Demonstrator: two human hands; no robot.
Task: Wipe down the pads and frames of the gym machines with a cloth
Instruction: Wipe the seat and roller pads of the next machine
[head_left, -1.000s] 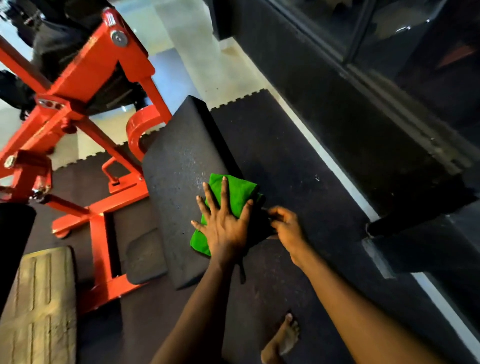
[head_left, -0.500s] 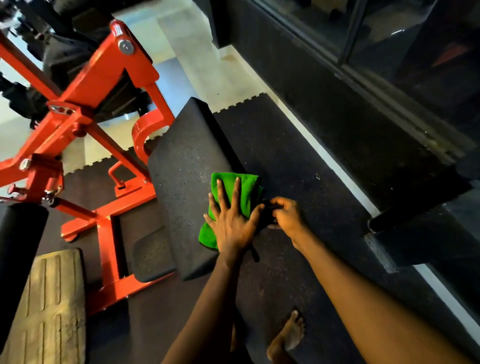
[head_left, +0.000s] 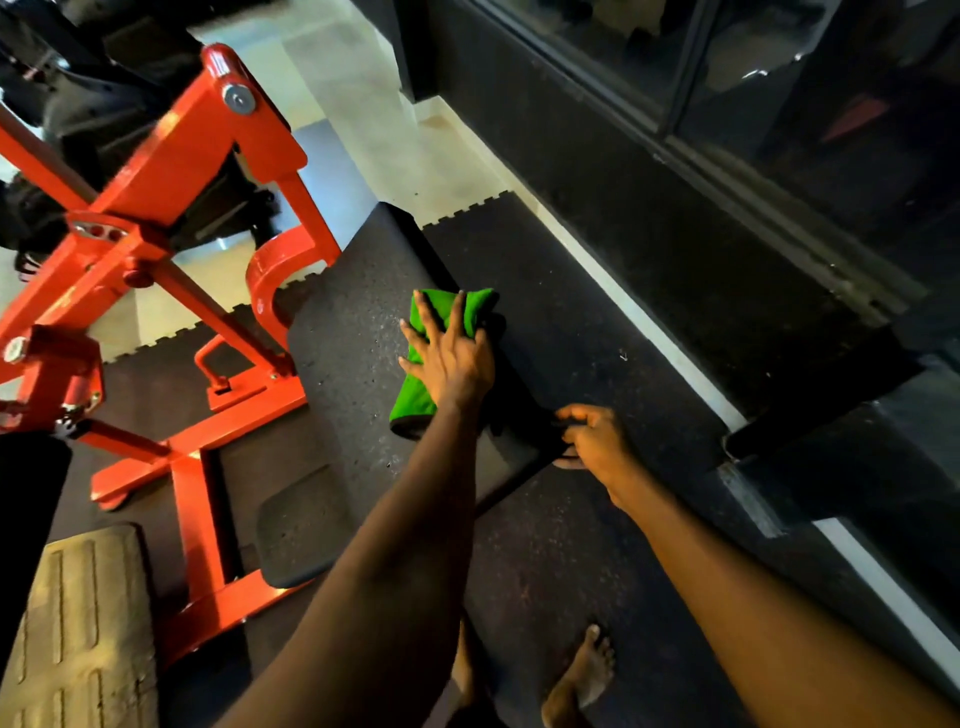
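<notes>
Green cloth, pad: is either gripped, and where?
The green cloth is not gripped; the left hand presses it flat against the pad with straight fingers. The right hand appears to grip the pad by its right edge, near the lower corner.

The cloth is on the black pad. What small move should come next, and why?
Probably slide the left hand with the cloth leftward across the pad. The cloth lies by the pad's right edge, much surface to its left is bare, and the right hand grips the pad's edge.
</notes>
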